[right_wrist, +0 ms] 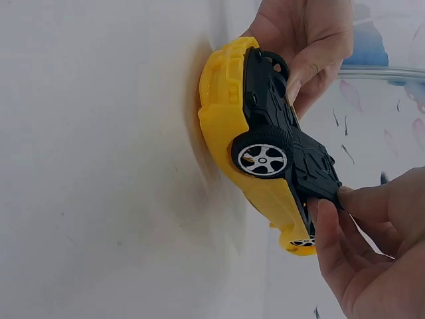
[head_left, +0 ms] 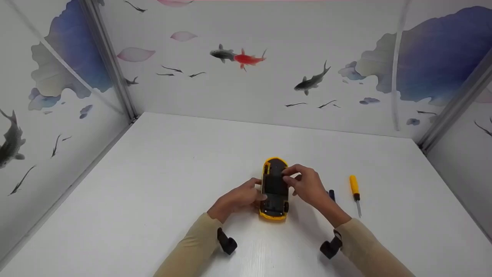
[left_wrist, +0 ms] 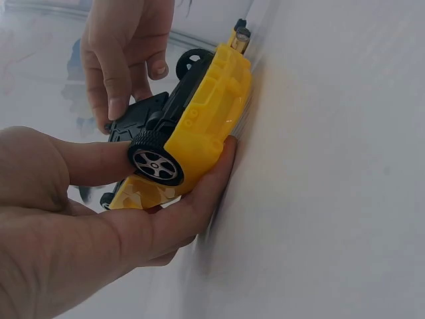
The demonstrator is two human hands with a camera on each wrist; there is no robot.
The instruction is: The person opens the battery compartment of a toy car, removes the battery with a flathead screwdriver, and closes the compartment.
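Observation:
A yellow toy car (head_left: pixel 273 218) lies upside down above the white table, its black underside facing up. My left hand (head_left: pixel 240 196) grips the car's side, with the thumb beside a wheel (left_wrist: pixel 156 164) and the fingers under the yellow body. At the other side, my right hand (head_left: pixel 305 186) pinches the edge of a black plate (right_wrist: pixel 312 166) between thumb and fingers. In the right wrist view that plate stands tilted up from the underside, with a gap below its held end. Silver-spoked wheels (right_wrist: pixel 262 159) show on the car.
To the right on the white table (head_left: pixel 173 165) lies a screwdriver (head_left: pixel 354 186) with a yellow handle. A small dark blue object (head_left: pixel 331 195) is partly hidden behind my right wrist. Printed white walls (head_left: pixel 238 92) enclose the table's back and sides.

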